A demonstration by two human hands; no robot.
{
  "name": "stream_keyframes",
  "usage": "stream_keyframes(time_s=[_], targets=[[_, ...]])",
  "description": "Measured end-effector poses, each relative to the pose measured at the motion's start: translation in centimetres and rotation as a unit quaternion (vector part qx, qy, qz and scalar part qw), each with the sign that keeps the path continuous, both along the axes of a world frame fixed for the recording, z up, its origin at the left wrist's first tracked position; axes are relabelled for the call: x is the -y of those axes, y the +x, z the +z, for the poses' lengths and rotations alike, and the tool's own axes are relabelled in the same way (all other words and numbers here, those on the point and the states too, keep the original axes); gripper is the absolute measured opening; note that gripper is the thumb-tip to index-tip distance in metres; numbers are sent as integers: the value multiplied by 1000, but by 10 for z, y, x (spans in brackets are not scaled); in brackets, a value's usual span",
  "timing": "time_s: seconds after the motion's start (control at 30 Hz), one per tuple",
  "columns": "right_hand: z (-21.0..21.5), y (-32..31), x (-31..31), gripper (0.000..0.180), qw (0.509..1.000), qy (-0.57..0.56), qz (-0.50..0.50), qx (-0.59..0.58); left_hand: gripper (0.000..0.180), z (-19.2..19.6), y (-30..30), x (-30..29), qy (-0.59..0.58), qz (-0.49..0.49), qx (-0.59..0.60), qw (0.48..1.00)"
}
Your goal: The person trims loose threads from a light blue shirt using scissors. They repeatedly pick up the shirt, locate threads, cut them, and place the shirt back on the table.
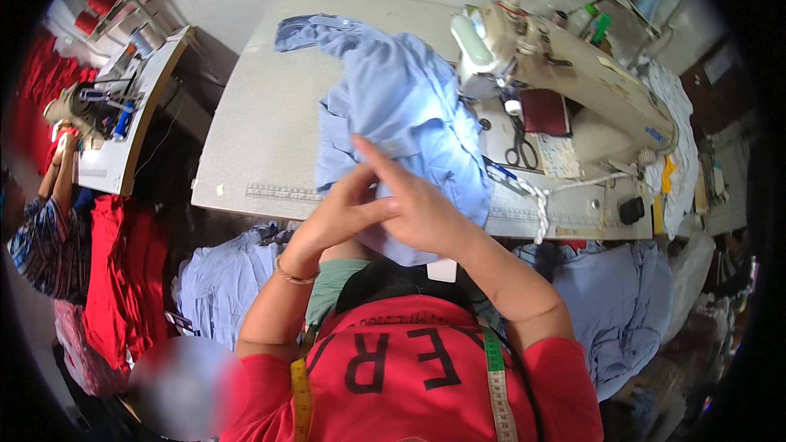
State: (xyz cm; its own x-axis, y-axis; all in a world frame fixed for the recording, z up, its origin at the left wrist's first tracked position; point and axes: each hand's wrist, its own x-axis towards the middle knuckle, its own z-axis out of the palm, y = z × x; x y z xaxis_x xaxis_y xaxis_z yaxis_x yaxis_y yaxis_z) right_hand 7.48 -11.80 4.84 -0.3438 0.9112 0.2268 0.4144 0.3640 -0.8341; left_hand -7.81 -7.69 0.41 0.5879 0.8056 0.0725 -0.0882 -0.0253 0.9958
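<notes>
A light blue garment lies rumpled on the sewing table, its near end hanging over the front edge at my lap. Just above that near part, my left hand and my right hand meet and overlap. My left thumb stretches across towards the right palm, with a gap between it and the fingers. One finger of my right hand points up and left over the cloth. No object shows in either hand; some fingertips are hidden where the hands cross.
A sewing machine stands on the right of the table. Beside it are black scissors, a dark red booklet and a white cord. Blue garments hang at both sides. A co-worker's hands work at another machine, far left.
</notes>
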Motion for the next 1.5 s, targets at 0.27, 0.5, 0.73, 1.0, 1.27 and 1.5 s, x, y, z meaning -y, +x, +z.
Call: stream_keyframes(time_s=[0.27, 0.5, 0.73, 1.0, 1.27, 1.5], targets=[[7, 8, 0, 72, 997, -59, 49, 5, 26, -21, -20, -17, -214, 122, 167, 955], [-35, 115, 25, 32, 952, 76, -222, 196, 35, 92, -171, -132, -80, 289, 247, 922], [-48, 133, 26, 35, 901, 81, -272, 327, 31, 51, -16, -59, -73, 73, -226, 969], [-24, 135, 33, 14, 963, 28, -250, 99, 24, -23, 35, -43, -209, -105, 53, 971], [2, 70, 20, 18, 977, -16, -184, 105, 16, -32, 32, -37, -226, -65, 75, 969], [-6, 63, 15, 21, 940, 118, -198, 253, 19, -22, 36, -31, -193, -55, 80, 976]])
